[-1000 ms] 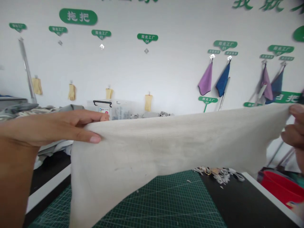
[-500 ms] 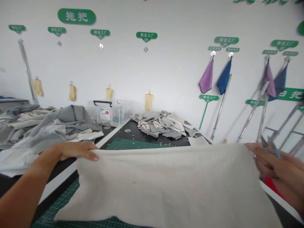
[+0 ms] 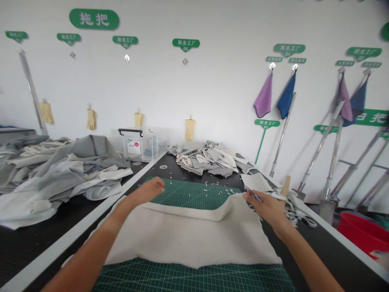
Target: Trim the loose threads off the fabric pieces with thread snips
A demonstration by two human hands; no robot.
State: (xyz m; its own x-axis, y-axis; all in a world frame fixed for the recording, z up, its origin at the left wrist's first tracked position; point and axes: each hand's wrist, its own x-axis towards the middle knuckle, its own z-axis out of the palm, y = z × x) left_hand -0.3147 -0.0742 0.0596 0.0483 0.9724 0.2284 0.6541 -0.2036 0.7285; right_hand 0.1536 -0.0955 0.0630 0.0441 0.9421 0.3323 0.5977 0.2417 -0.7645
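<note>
A wide cream fabric sheet (image 3: 188, 235) lies spread on a green cutting mat (image 3: 194, 194), its far edge folded over in a soft ridge. My left hand (image 3: 148, 191) hovers over the far edge of the sheet and holds nothing. My right hand (image 3: 266, 207) rests near the sheet's right corner, gripping a pair of scissors with blue handles (image 3: 254, 197). The scissor blades are mostly hidden by my fingers.
White fabric offcuts (image 3: 293, 209) lie just right of my right hand. Piled grey and cream cloth (image 3: 60, 174) fills the left table, and more scraps (image 3: 205, 158) sit at the back, beside a transparent plastic box (image 3: 136, 144). A red bucket (image 3: 361, 233) stands at lower right.
The cream sheet has dropped from held up to lying flat on the mat. My left hand has let go of it, and both hands have moved forward. The view has tilted down.
</note>
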